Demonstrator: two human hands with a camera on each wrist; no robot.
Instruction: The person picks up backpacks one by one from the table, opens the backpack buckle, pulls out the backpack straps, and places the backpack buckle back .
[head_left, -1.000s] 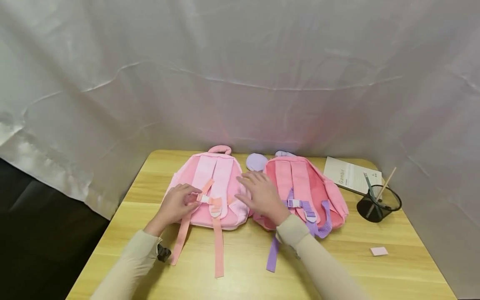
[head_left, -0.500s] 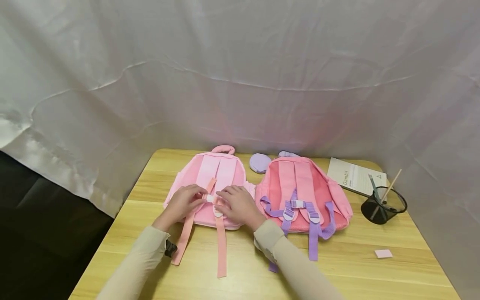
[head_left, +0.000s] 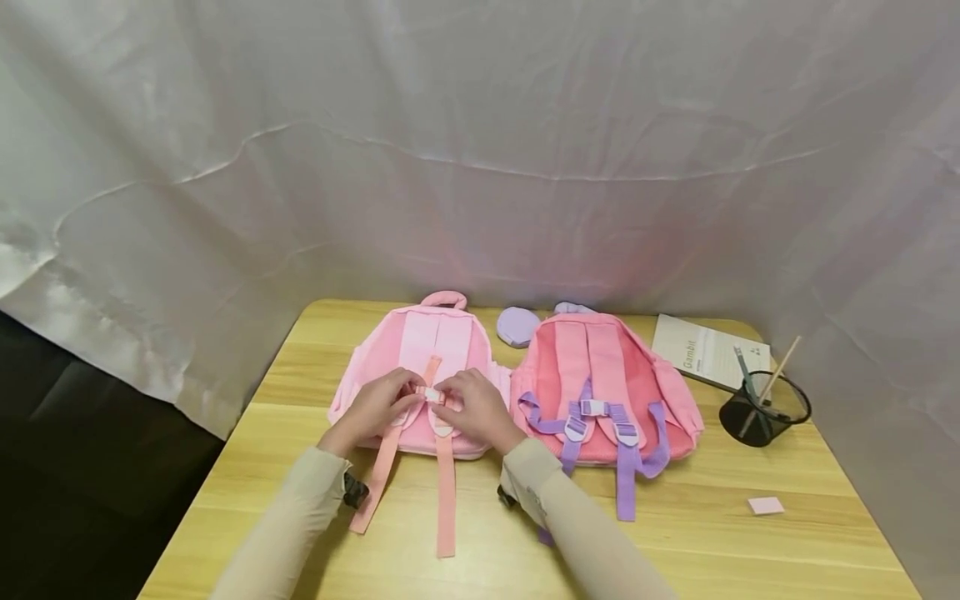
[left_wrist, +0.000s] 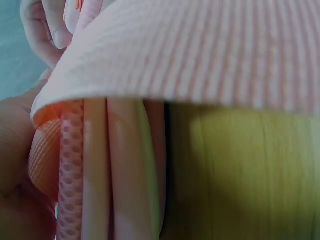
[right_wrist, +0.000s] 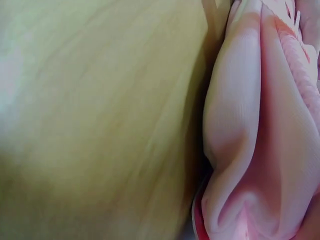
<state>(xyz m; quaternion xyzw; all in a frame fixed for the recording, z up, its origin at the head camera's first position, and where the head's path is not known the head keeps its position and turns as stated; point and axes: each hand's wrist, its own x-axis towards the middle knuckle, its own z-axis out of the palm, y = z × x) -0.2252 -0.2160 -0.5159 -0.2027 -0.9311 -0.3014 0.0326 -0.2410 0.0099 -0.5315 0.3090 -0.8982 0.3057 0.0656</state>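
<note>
A light pink backpack (head_left: 377,357) lies straps-up on the table in the head view. Over its lower middle, my left hand (head_left: 371,410) and right hand (head_left: 480,407) meet at a small white buckle (head_left: 431,394) on orange webbing. My left fingertips pinch the buckle's left end, and the right fingertips pinch its right end. Two loose orange strap ends (head_left: 446,508) hang toward me. Close to the left wrist camera, one orange strap (left_wrist: 200,55) crosses the view. The right wrist view shows the backpack's side (right_wrist: 235,125); the right hand is mostly cut off there.
To the right lies a coral backpack (head_left: 643,367) with purple straps and a buckle joined across them. A round lilac piece (head_left: 517,326) sits between the bags. Farther right are a notebook (head_left: 708,350), a black mesh pencil cup (head_left: 757,417) and a small pink block (head_left: 766,505).
My right hand has moved left from beside the coral backpack to the white buckle and pinches it with the left hand. The left hand has shifted slightly right.
</note>
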